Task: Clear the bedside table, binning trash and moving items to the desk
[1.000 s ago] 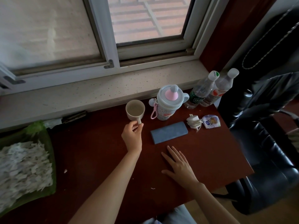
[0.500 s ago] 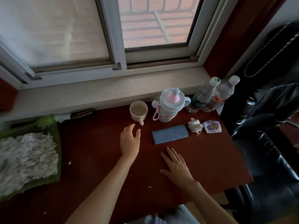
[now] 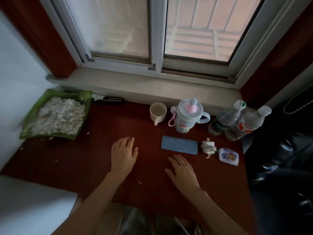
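Note:
On the dark red desk (image 3: 94, 160) a cream mug (image 3: 157, 113) stands upright by the window sill, handle toward me. Right of it stands a pale blue child's bottle (image 3: 187, 117) with a pink spout, then two clear plastic bottles (image 3: 225, 120) (image 3: 247, 123). A flat blue case (image 3: 179, 147), a coiled white charger (image 3: 207, 146) and a small white packet (image 3: 228, 156) lie in front of them. My left hand (image 3: 123, 153) lies flat and empty below the mug, apart from it. My right hand (image 3: 183, 170) rests flat just below the blue case, holding nothing.
A green tray (image 3: 84, 99) heaped with white shreds sits at the desk's far left by the wall. A dark flat object (image 3: 112, 99) lies against the sill (image 3: 152, 89). A black leather chair (image 3: 281, 167) stands close on the right. White crumbs dot the desk.
My left hand let go of the mug's handle and drew back toward me onto the desk. The view swung left, showing the tray and wall. My right hand stayed put.

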